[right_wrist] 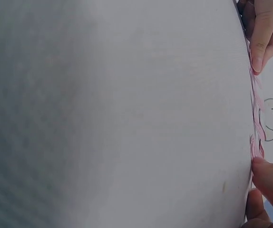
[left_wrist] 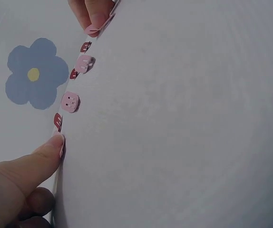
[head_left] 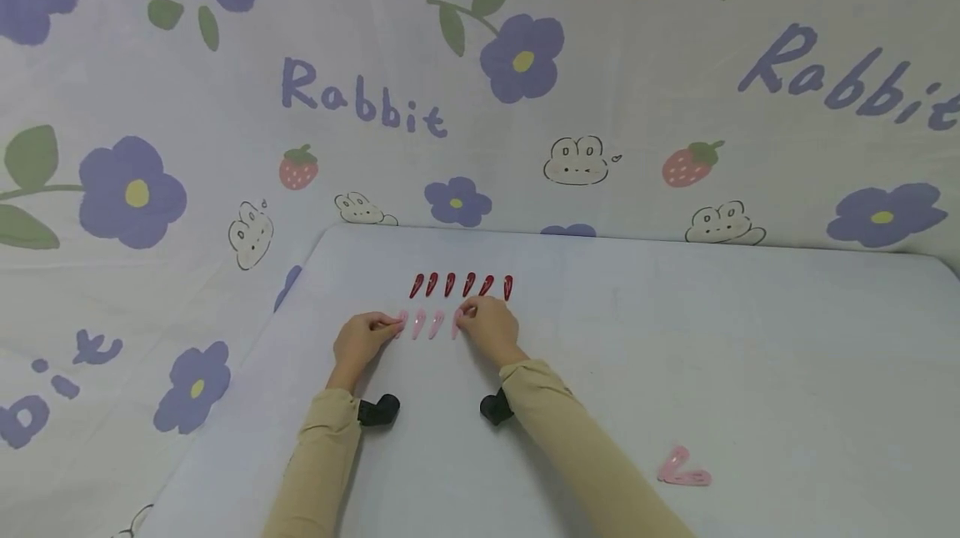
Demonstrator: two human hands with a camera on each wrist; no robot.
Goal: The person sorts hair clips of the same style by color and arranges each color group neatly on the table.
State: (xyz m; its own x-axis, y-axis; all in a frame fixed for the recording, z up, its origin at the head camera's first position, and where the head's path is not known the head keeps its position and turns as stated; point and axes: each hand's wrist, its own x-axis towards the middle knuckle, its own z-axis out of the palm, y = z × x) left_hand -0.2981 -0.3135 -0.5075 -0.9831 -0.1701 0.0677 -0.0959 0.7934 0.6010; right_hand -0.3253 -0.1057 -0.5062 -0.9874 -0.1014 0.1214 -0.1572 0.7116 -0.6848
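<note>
Several red snap hair clips (head_left: 450,284) lie side by side in a row on the white table (head_left: 600,371). Nearer to me runs a second row, of pink hair clips. At its left end my left hand (head_left: 363,344) pinches a pink hair clip (head_left: 402,319) between thumb and fingers. My right hand (head_left: 491,328) pinches the pink clip (head_left: 456,326) at the right end, partly hiding it. Between the hands, two pink clips (head_left: 437,324) rest untouched. The left wrist view shows the left thumb (left_wrist: 48,152) on its clip; from the right wrist the rows appear edge-on.
Two more pink hair clips (head_left: 686,471) lie in a V shape on the table at the front right. Behind the table hangs a white cloth (head_left: 630,104) printed with flowers, rabbits and strawberries. A black device (head_left: 380,410) is worn on each wrist.
</note>
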